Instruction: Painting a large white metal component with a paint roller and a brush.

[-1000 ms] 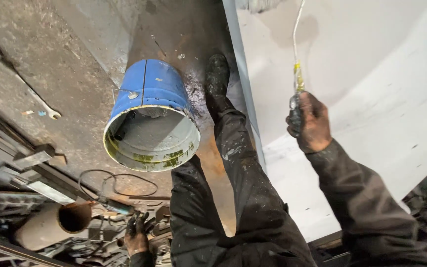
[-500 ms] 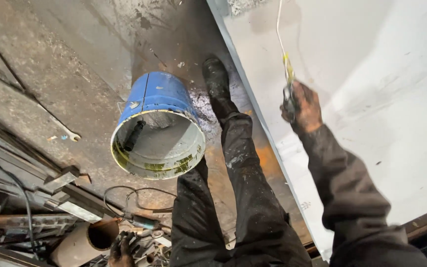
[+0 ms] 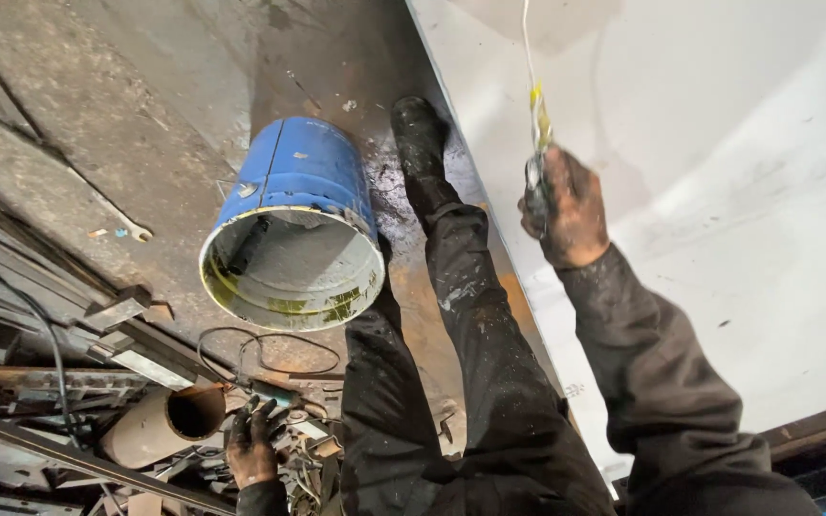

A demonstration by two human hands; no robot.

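Observation:
My right hand (image 3: 564, 205) is raised against a white painted panel (image 3: 719, 172) and is closed around the handle of a paint roller (image 3: 533, 105), whose thin wire shaft runs up out of view. My left hand (image 3: 252, 447) hangs low at the bottom left, fingers spread, over scrap metal, holding nothing. Between them stands a blue paint bucket (image 3: 291, 229) on the dirty floor, white paint inside with yellow-green smears on the rim. My dark paint-stained trouser leg and boot (image 3: 420, 134) stand just right of the bucket.
A rusty metal pipe (image 3: 160, 425) lies at the lower left among steel bars and offcuts (image 3: 97, 334). A black cable (image 3: 270, 349) loops on the floor below the bucket. A wrench (image 3: 121, 222) lies on the concrete at left.
The view has shifted; the bucket and leg appear further left and lower. My right hand with the roller stays raised on the white panel. My left hand shows more clearly, fingers spread.

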